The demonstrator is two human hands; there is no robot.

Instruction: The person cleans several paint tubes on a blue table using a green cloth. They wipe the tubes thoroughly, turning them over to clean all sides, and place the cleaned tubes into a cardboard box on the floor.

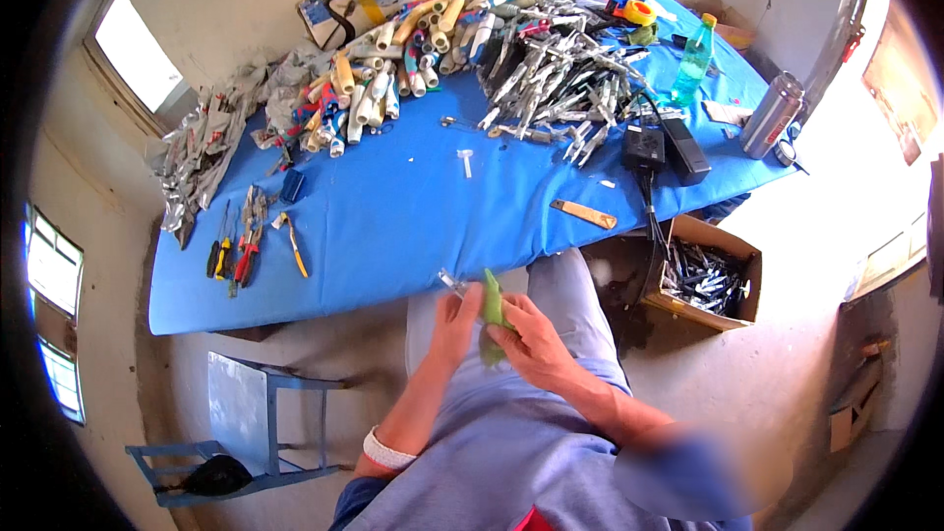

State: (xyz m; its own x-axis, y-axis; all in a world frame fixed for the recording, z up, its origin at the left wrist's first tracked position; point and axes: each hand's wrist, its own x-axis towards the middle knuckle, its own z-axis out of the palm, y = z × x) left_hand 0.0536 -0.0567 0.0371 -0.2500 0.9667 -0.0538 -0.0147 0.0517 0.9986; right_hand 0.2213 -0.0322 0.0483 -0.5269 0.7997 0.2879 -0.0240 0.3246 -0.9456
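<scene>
Hands, left [454, 320] and right [531, 339], grip a green sleeve [491, 313] together.

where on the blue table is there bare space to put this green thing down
The near middle of the blue table is bare, between the hand tools on the left and the flat wooden piece on the right. The far half is crowded with tubes and metal parts.

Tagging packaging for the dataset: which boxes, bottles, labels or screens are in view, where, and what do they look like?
Cardboard box: floor right of the table, open, brown, full of dark metal parts.
Flat package: far table edge, tan with blue and yellow patches.
Plastic bottle: far right of table, green, yellow cap.
Steel flask: right table edge, silver cylinder.
No screens.
</scene>
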